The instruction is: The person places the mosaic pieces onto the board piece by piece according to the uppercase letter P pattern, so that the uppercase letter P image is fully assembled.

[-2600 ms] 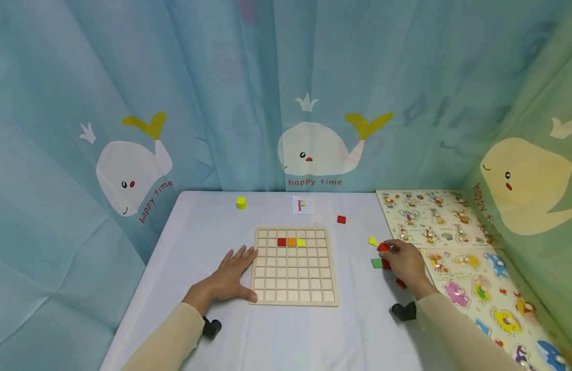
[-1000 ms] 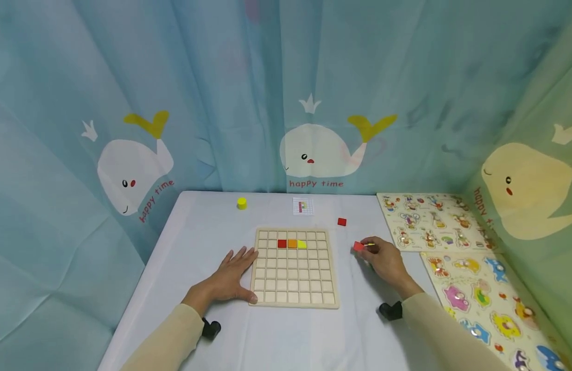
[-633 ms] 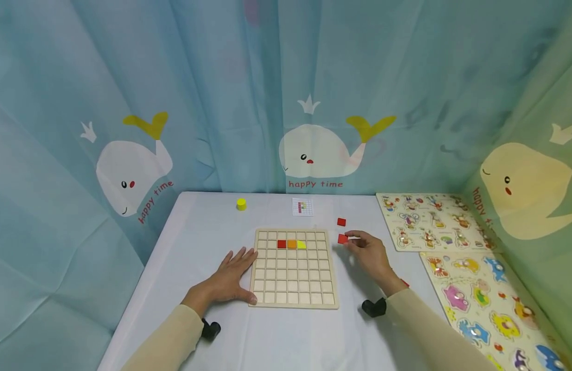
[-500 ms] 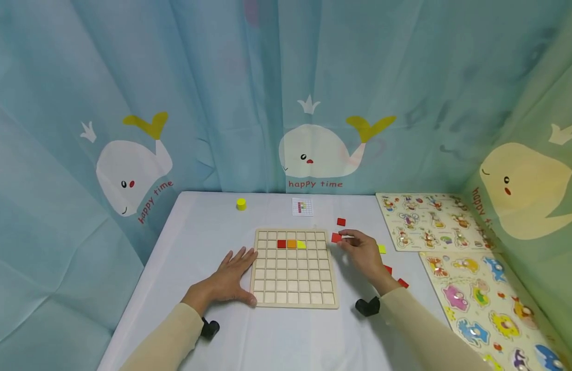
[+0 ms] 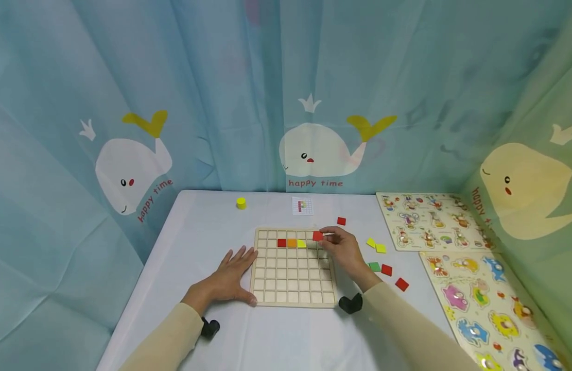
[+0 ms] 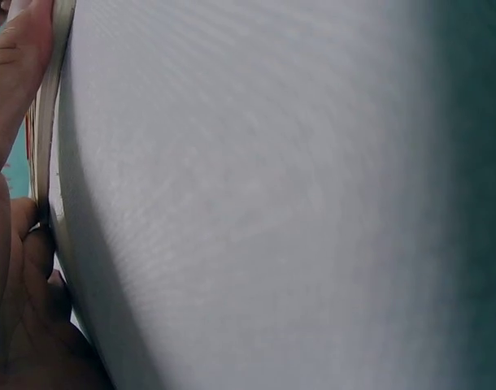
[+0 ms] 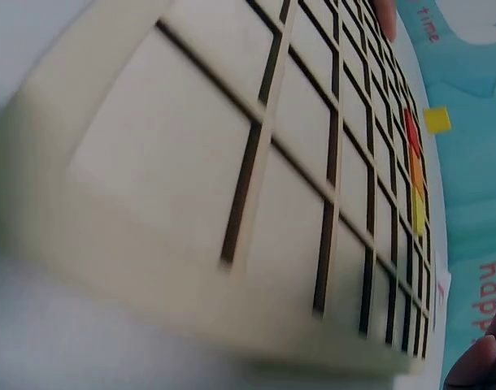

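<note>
A wooden grid board (image 5: 292, 278) lies on the white table, with a red tile (image 5: 281, 242), an orange tile (image 5: 292, 242) and a yellow tile (image 5: 301, 243) side by side in its second row. My right hand (image 5: 339, 246) pinches another red square tile (image 5: 317, 236) just above the board's upper right cells, right of the yellow tile. My left hand (image 5: 230, 273) lies flat on the table with straight fingers against the board's left edge (image 6: 43, 146). The right wrist view shows the board's grid (image 7: 313, 187) close up, tiles far off.
Loose tiles lie right of the board: red (image 5: 341, 221), two yellow (image 5: 376, 245), green (image 5: 374, 266), two more red (image 5: 394, 276). A small pattern card (image 5: 302, 205) and a yellow cylinder (image 5: 241, 203) sit at the back. Two animal peg puzzles (image 5: 457, 257) fill the right side.
My right hand picked a red tile from the loose pile at the right and carried it left to the board's upper right. The left hand stayed put.
</note>
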`<act>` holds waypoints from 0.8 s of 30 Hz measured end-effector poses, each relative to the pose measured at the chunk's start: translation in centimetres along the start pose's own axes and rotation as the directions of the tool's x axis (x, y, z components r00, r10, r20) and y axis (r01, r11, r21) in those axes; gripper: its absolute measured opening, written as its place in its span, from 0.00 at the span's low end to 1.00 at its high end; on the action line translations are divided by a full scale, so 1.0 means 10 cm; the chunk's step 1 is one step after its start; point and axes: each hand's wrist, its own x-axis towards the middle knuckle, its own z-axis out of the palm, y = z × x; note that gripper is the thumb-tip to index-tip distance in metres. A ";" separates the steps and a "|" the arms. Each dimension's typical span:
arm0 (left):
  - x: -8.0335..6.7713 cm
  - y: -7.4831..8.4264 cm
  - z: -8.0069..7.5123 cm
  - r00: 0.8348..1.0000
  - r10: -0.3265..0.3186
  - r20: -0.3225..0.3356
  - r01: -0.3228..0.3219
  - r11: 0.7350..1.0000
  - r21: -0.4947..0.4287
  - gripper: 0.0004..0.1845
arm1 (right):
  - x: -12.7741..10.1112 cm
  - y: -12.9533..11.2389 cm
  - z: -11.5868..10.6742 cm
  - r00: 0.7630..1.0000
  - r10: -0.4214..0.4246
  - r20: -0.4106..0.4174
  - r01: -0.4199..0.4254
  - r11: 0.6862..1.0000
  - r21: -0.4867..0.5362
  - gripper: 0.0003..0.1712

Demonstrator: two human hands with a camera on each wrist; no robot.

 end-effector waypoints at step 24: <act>0.01 -0.01 -0.03 1.000 0.008 0.021 -0.008 1.000 0.000 0.76 | -0.02 -0.13 0.77 0.986 -0.086 0.140 0.105 0.986 -0.132 0.13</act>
